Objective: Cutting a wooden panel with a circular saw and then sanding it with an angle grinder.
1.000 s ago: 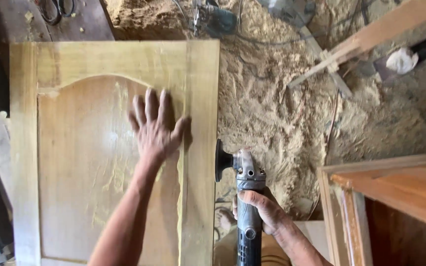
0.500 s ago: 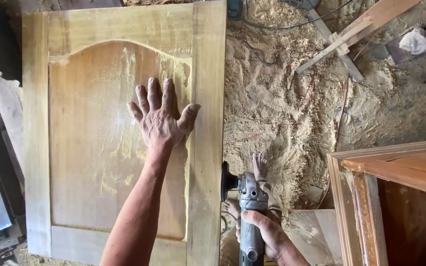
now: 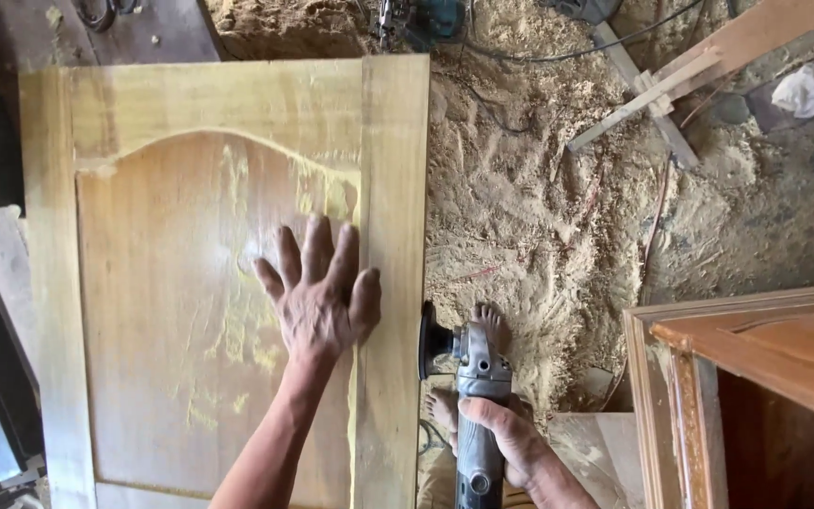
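Left hand: fingers released and spread, palm laid flat on the recessed centre panel of a wooden cabinet door. The thumb lies along the inner edge of the door's right-hand frame member. Yellowish dust streaks show on the panel around and below the hand, with more dust gathered under the arched top of the panel.

Right hand: fingers clenched around the grey body of an angle grinder, gripping it at mid-length. The grinder points away from the person, its black sanding disc set on edge just beside the outer right edge of the door. Whether the disc touches the wood cannot be told.

The door lies flat, arched end away from the person, taking up the left half of the view. What carries it is hidden beneath it.

Two bare feet stand on the floor directly under the grinder, one partly hidden by the tool.

The floor to the right of the door is covered with thick sawdust. A dark cable runs across it at the top, near a teal power tool. Pale timber battens lie crossed at upper right, with a crumpled white rag beside them. At lower right stands the corner of a wooden cabinet frame, well apart from the door.
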